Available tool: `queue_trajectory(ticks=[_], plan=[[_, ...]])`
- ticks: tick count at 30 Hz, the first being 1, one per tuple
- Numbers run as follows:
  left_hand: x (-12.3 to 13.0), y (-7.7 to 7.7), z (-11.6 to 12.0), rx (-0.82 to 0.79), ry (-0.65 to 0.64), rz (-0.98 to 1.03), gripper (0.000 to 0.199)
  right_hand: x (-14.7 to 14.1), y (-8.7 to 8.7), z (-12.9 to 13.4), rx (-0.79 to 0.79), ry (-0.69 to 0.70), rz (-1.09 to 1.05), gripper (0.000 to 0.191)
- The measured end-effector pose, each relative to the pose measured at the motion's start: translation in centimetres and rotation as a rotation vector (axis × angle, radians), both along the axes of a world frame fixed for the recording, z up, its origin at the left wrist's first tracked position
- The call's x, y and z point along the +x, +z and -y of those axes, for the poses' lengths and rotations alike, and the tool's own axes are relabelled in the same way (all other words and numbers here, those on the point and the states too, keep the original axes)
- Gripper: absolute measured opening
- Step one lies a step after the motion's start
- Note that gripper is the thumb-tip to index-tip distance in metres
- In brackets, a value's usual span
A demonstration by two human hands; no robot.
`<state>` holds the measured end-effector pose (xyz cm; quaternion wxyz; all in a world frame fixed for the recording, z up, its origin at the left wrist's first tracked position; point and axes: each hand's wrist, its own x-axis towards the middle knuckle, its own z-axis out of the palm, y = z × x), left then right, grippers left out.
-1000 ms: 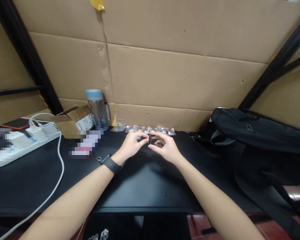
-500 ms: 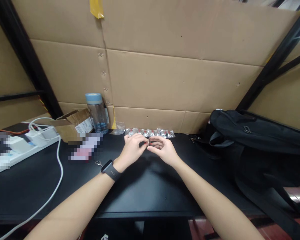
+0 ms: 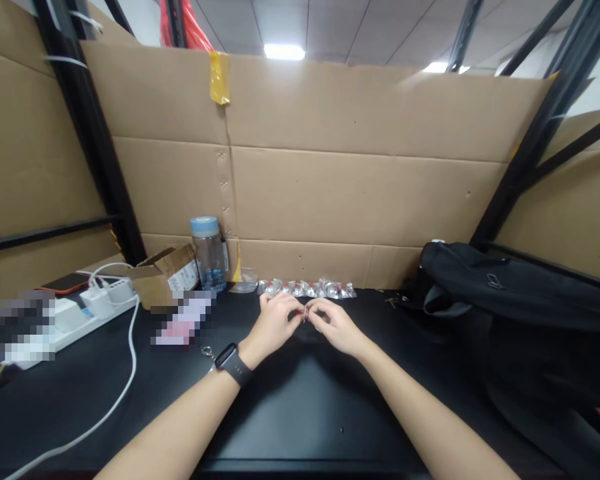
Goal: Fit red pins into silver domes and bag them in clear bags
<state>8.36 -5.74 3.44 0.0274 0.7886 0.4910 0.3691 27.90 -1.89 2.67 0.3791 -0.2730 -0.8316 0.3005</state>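
Note:
A small, thin item (image 3: 306, 313) with a bit of red beside it sits between the fingertips of both hands; it is too small to name. My left hand (image 3: 279, 321), with a dark watch on the wrist, pinches it from the left. From the right, my right hand (image 3: 336, 325) closes thumb and fingers on it. Just behind the hands, a row of several small clear packets (image 3: 310, 289) with silvery and red contents lies along the foot of the cardboard wall.
Left: a bottle (image 3: 209, 257) with blue lid, an open carton (image 3: 163, 277), a white power strip (image 3: 80, 330) with cable, a blurred pinkish item (image 3: 185, 320) and a small metal clasp (image 3: 207, 351). Right: a black bag (image 3: 510, 293). A tiny dark piece (image 3: 342, 430) lies near the front edge.
The view has tilted up, showing the ceiling and more of the wall. Both hands still meet at the small item; the right hand's fingers have drawn closer together around it.

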Motion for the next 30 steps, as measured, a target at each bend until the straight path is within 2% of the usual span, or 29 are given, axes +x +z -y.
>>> queue_trajectory(ticks=[7,12,16,23,24,28,30], plan=[[0.2,-0.1,0.4,-0.04,0.013,-0.002,0.02,0.5,-0.1,-0.2,0.151,-0.113,0.142,0.01],[0.3,-1.1,0.2,-0.097,-0.126,-0.079,0.024,0.9,-0.2,-0.3,0.158,-0.1,0.154,0.009],[0.5,-1.7,-0.1,-0.172,-0.162,-0.139,0.025,0.9,0.0,-0.4,0.141,-0.109,0.141,0.01],[0.1,-1.8,-0.5,-0.131,-0.088,-0.152,0.01,1.1,0.4,-0.3,0.142,-0.086,0.241,0.009],[0.0,-1.9,-0.5,-0.124,-0.071,-0.165,0.009,1.3,0.4,-0.4,0.158,-0.107,0.278,0.009],[-0.4,-2.2,-0.9,-0.129,-0.033,-0.213,0.012,2.4,0.0,-0.9,0.226,-0.301,0.495,0.034],[-0.5,-2.3,-0.9,-0.14,-0.039,-0.226,0.013,2.8,-0.2,-1.3,0.226,-0.368,0.618,0.028]])
